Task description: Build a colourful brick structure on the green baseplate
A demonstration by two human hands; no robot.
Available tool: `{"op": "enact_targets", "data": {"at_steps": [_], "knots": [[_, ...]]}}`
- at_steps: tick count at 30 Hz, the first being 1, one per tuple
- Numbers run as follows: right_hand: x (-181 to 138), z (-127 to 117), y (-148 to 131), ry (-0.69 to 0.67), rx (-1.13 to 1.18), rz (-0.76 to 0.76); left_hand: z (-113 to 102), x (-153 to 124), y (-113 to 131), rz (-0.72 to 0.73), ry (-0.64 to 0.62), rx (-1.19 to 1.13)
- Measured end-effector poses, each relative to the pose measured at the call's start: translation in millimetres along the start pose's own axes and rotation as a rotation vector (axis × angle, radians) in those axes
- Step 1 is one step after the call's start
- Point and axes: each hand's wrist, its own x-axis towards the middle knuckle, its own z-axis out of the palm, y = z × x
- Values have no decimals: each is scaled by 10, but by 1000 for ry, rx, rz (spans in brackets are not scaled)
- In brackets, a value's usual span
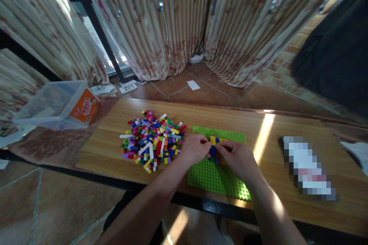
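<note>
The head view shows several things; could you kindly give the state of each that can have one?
Left hand, fingers bent at the built bricks, grip unclear
Right hand, the same
Green board, flat on the table, partly covered
Built bricks, on the board, partly hidden
Loose bricks, heaped
Plastic box, apparently open
Curtains, hanging, parted at left
Blurred device, state unclear

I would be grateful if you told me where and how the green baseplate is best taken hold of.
Probably by its two near corners, coming from the wearer's side: the green baseplate lies flat, with its near edge close to the edge of the table. Bare studs show there, while the bricks and both hands sit farther back.
</note>
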Motion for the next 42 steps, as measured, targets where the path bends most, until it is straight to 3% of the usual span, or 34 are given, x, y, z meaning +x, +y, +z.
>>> {"op": "enact_targets", "data": {"at_steps": [11, 21, 32, 38, 42], "knots": [[26, -5, -62, -26, 0, 57, -1, -29, 56, 40, 44, 102], [35, 45, -6, 4, 15, 18, 6, -64, 128, 28, 66, 122], [24, 56, 142, 8, -9, 17, -33, -137, 137, 155, 105, 234], [-40, 12, 33, 216, 9, 77, -283, -92, 79, 233, 155, -18], [-146, 96, -232, 290, 140, 18, -613, -75, 54, 239, 329, -327]]}}
